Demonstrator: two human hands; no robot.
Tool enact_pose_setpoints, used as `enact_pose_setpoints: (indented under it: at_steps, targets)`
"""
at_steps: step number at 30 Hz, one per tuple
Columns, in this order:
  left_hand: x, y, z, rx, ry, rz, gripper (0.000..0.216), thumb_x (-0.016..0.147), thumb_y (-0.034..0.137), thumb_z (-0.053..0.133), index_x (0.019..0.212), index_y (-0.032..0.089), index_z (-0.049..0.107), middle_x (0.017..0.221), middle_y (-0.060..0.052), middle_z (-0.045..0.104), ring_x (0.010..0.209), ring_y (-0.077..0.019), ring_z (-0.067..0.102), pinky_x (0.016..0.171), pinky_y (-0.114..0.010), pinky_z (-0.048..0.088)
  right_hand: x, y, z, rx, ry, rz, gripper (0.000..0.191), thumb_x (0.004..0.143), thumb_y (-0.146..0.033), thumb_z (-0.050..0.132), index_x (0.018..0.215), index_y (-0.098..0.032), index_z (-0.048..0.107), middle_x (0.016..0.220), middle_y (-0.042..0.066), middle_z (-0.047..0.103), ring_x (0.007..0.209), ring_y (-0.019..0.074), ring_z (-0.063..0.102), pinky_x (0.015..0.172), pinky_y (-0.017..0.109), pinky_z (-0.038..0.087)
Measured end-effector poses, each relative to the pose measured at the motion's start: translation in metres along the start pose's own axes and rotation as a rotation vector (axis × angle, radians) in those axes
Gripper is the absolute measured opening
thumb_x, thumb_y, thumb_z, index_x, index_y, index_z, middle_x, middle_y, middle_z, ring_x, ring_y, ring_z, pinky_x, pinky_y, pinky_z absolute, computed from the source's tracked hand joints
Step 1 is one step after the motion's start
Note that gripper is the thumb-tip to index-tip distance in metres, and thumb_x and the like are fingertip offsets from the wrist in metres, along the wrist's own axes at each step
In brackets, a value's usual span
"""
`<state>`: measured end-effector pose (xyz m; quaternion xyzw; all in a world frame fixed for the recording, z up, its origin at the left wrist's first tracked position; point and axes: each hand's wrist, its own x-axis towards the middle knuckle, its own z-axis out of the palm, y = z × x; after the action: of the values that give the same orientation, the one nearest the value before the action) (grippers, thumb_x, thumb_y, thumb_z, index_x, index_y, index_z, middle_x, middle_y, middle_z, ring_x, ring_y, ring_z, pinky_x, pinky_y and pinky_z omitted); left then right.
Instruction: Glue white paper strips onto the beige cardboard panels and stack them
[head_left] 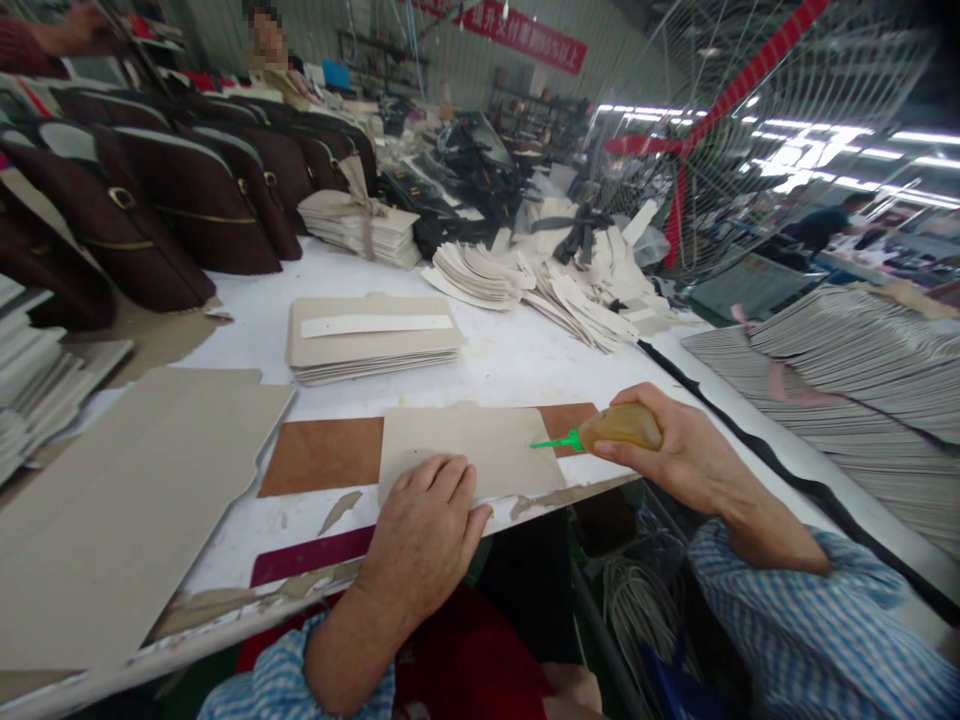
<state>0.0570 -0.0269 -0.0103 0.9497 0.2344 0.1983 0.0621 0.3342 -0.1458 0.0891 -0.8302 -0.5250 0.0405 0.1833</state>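
My left hand [429, 525] lies flat with fingers stretched over the near edge of a beige board [480, 445]. That board rests on a strip of brown material [322, 455], whose two ends show at either side. In my right hand [679, 450] is a yellowish squeeze bottle [626, 428] with a green nozzle. The bottle is tilted on its side, and its nozzle tip is at the board's right part; I cannot tell whether it touches. A dark red strip [311, 556] lies by the table's front edge, just left of my left hand.
Behind the board sits a stack of beige boards [375, 345] with a white strip on top. A large beige panel [142, 490] covers the left. Dark brown bags [195, 195] stand at the back left. Bundled pieces [862, 370] lie right, below a fan [690, 140].
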Motion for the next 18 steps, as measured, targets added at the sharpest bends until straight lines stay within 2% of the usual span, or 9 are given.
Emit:
enact_pose_setpoints:
  at_steps: [5,11,18]
  targets:
    - [-0.001,0.0,0.003,0.018,0.009,0.001,0.035,0.101,0.033,0.062,0.127,0.01,0.068,0.134,-0.013,0.07,0.123,-0.032,0.06,0.101,-0.049,0.051,-0.001,-0.003,0.0,0.012,0.005,0.02,0.043,0.08,-0.06,0.075,0.102,-0.026,0.063,0.079,0.003,0.07,0.067,0.025,0.064,0.061,0.035,0.045]
    - [0.0,-0.002,0.005,-0.001,0.031,-0.014,0.027,0.103,0.023,0.055,0.123,0.014,0.069,0.132,-0.011,0.07,0.123,-0.0305,0.059,0.1,-0.05,0.051,-0.003,-0.006,0.0,0.034,0.005,0.0,0.041,0.079,-0.058,0.076,0.102,-0.026,0.064,0.081,0.003,0.072,0.069,0.0255,0.065,0.062,0.035,0.046]
    - [0.005,-0.008,0.007,-0.038,0.024,-0.069,0.022,0.101,0.023,0.059,0.118,0.019,0.073,0.132,-0.011,0.068,0.123,-0.0299,0.059,0.102,-0.048,0.054,0.0,-0.011,0.009,0.09,-0.008,0.018,0.041,0.08,-0.058,0.076,0.102,-0.026,0.063,0.08,0.003,0.071,0.069,0.0247,0.064,0.06,0.034,0.046]
